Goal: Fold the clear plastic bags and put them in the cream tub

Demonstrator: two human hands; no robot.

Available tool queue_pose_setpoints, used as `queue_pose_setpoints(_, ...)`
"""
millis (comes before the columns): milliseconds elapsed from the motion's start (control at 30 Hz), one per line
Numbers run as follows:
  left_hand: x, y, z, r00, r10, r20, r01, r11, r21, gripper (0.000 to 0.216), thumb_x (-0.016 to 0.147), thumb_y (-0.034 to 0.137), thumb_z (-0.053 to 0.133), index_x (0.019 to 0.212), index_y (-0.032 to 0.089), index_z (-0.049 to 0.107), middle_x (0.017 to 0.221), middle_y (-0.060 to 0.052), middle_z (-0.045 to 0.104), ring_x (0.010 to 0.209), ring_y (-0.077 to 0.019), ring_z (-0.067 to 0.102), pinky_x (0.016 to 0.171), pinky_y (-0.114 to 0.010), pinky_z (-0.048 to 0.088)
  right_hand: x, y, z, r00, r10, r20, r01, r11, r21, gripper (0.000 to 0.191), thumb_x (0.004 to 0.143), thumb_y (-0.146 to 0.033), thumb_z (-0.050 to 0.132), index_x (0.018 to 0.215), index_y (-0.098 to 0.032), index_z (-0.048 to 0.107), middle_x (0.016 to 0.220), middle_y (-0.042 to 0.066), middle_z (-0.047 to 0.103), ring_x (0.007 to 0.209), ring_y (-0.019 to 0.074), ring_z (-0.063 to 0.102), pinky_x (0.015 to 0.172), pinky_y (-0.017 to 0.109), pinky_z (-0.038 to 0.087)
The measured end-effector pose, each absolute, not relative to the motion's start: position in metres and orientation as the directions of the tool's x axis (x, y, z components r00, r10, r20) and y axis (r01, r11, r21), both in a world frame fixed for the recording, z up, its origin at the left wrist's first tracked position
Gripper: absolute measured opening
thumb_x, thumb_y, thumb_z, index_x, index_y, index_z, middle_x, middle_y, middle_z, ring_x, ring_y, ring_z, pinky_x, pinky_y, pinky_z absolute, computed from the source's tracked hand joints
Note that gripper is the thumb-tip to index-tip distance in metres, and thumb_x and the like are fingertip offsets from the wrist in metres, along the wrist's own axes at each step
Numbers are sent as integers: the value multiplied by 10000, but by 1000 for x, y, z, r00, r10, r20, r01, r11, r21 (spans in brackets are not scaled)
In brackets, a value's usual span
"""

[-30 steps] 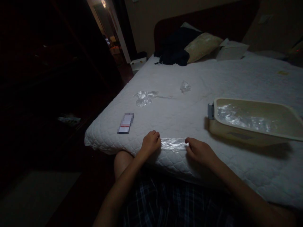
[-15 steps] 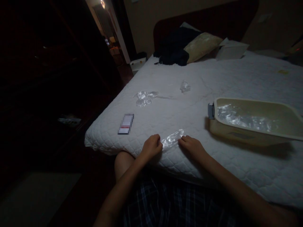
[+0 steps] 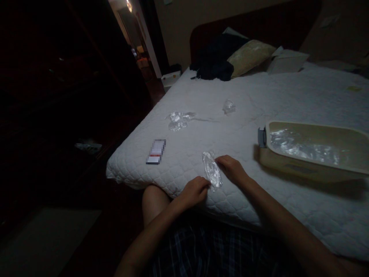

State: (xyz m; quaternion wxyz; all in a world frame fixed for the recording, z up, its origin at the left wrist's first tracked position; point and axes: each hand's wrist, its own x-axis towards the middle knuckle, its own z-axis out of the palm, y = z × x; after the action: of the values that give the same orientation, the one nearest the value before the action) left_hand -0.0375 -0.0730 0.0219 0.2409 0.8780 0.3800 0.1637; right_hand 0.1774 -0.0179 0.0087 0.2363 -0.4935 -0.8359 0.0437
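A narrow clear plastic wrapper [image 3: 211, 170] lies on the white quilted bed [image 3: 219, 134] near its front edge, turned so it points away from me. My left hand [image 3: 194, 191] sits at its near end, fingers curled and pinching that end. My right hand [image 3: 232, 168] rests against its right side, fingers bent onto the plastic. Both forearms reach in from below over my plaid shorts.
A beige plastic bin [image 3: 314, 150] with crumpled clear plastic inside lies on the bed at the right. Two clear plastic scraps [image 3: 178, 119] [image 3: 228, 106] and a small flat packet [image 3: 156, 151] lie farther out. Pillows and dark clothing [image 3: 215, 61] sit by the headboard. Dark floor is left.
The wrapper has turned from lying sideways between my hands to pointing away from me. My left hand drew back toward the bed edge; my right hand shifted slightly left.
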Motion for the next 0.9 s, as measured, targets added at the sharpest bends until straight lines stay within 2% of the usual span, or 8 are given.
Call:
queue_pose_setpoints(67,-43,-70,18,635,762,127,572,-574,586,248,789,141,406,989,175,549,931,-44,602,874,-143,538,790,-277,442,181,-23,6,-385,836,391,790,517,-328,241,859,-203,390,1005,-189,581,988,76,617,899,175,551,764,320,439)
queue_pose_setpoints(133,-48,-65,15,609,777,159,588,-576,567,226,804,159,409,981,177,550,928,-47,591,857,-135,542,764,-261,448,186,-29,5,-380,820,429,785,531,-320,250,862,-213,389,1022,-176,577,1002,92,606,910,184,548,767,334,450)
queue_pose_setpoints(300,-55,-46,4,589,762,270,720,-646,253,284,865,236,339,1071,186,527,1006,-89,562,857,-160,535,707,-284,448,193,-42,4,-455,760,464,773,596,-218,274,865,-213,386,1049,-149,578,1001,127,611,880,189,561,718,337,472)
queue_pose_setpoints(400,-51,-34,-1,631,719,291,714,-685,145,321,888,255,290,1129,205,496,1037,-84,566,883,-162,535,718,-282,444,192,-46,3,-535,713,453,747,650,-141,288,862,-187,384,1082,-147,565,1018,126,618,883,189,564,723,339,471)
queue_pose_setpoints(633,-42,-18,-11,657,681,322,689,-716,109,310,891,241,294,1093,197,525,916,-71,599,813,-154,549,674,-264,439,187,-41,-3,-629,653,422,712,702,-24,302,853,-130,386,1110,-127,543,1086,133,601,909,193,563,739,335,471)
queue_pose_setpoints(900,-39,-14,-16,671,606,427,661,-750,23,262,874,232,356,1068,208,532,821,-50,592,723,-127,530,599,-227,415,184,-36,-10,-594,635,494,727,687,-9,277,846,-141,416,1072,-140,575,1086,149,603,853,205,586,692,328,480)
